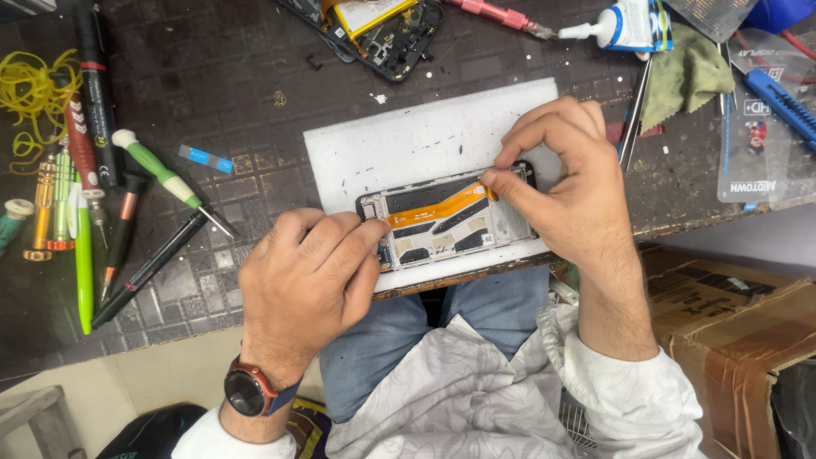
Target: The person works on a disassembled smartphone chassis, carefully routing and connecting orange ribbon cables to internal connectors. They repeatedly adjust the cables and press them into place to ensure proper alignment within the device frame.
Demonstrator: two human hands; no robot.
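An opened phone frame [442,223] with an orange flex ribbon lies on a white foam pad [399,144] at the table's near edge. My left hand [302,280] presses down on the frame's left end, fingers curled over it. At the frame's right end, my right hand [565,183] pinches the tip of the orange ribbon between thumb and forefinger. A watch sits on my left wrist.
Several screwdrivers and pens [85,187] lie at the left beside yellow rubber bands [30,89]. Another opened phone [378,30] rests at the back. A glue bottle [625,24], green cloth [684,72], tweezers [633,115] and blue cutter [782,98] are at the right. A cardboard box [731,323] stands below the table.
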